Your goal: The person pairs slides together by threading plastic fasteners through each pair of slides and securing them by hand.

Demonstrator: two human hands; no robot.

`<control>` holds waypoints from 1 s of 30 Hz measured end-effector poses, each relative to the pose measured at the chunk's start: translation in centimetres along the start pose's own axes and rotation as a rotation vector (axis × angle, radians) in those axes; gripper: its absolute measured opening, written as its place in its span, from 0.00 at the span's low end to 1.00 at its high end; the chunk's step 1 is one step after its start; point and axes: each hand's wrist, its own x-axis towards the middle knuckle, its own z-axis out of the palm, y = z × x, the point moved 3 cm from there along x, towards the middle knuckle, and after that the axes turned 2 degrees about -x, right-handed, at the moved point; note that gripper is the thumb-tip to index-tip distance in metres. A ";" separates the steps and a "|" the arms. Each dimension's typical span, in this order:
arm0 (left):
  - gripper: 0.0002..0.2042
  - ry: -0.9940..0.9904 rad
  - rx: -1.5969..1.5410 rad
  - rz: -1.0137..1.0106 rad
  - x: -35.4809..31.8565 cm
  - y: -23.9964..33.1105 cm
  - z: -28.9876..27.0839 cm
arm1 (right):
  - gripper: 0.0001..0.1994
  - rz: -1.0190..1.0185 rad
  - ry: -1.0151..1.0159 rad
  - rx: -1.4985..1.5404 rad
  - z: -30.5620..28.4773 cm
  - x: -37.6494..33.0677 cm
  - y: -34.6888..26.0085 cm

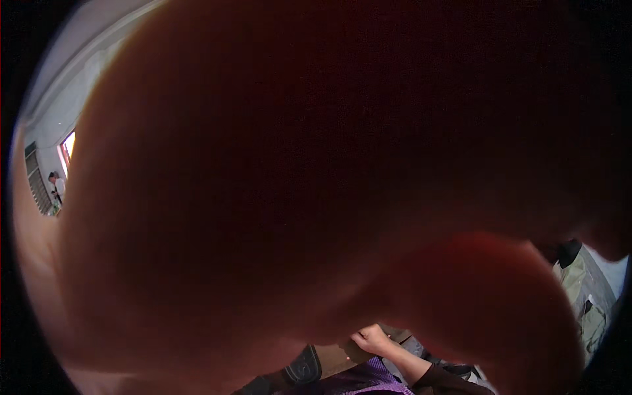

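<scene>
A hand right up against the lens, apparently my left hand point(263, 197), fills most of the view as a dark, blurred mass with reddish edges. Its fingers cannot be told apart. Low in the picture, my right hand point(373, 338) reaches in from the lower right, from a dark sleeve. Its fingers are curled closed over a brown flat piece point(356, 353); whether they grip it or something else is too small to tell. Beside it lies a dark, rounded piece with pale stitch-like lines along its edge point(304, 366). Purple patterned cloth point(375, 380) shows just below the right hand.
At the far left, a person point(57, 187) in a light top stands beside a grey slatted structure point(37, 178), near a bright red-framed opening point(66, 151). Pale greenish cloth or bags point(592, 326) lie at the right edge, with a black item point(568, 252) above.
</scene>
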 end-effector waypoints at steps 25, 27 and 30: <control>0.49 0.145 0.087 -0.155 -3.4 0.4 -1.8 | 0.04 0.138 -0.062 0.034 -0.2 0.0 -0.4; 0.49 0.156 0.098 -0.170 -3.7 0.7 -1.8 | 0.04 0.159 -0.076 0.044 -0.2 0.1 -0.7; 0.49 0.170 0.096 -0.220 -4.5 0.8 -1.7 | 0.04 0.112 -0.011 0.006 -0.5 -0.2 -1.6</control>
